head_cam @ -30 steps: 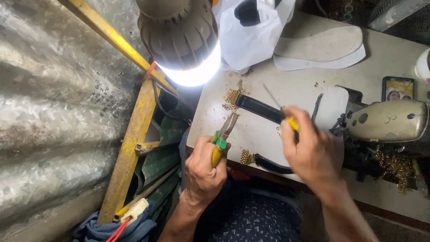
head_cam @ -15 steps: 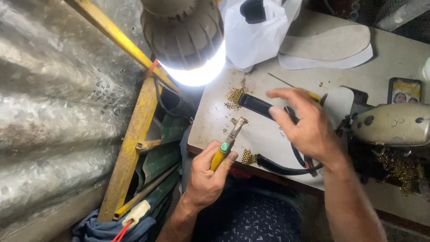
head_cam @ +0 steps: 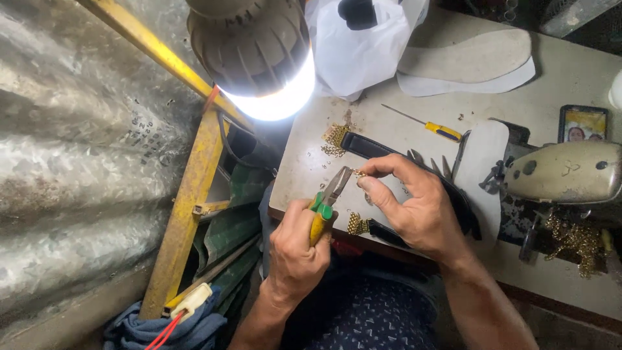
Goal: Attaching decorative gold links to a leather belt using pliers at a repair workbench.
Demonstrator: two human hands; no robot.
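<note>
Pliers [head_cam: 327, 201] are gripped in left hand [head_cam: 295, 249], 1 tiny gold chain link [head_cam: 358, 174] is pinched by right hand [head_cam: 414, 207]; light, slippery, best held at fingertips.

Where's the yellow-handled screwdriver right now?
In the head view the yellow-handled screwdriver lies on the worktable, beyond the right hand, between the black strap and the pale shoe insoles, held by neither hand.
</note>
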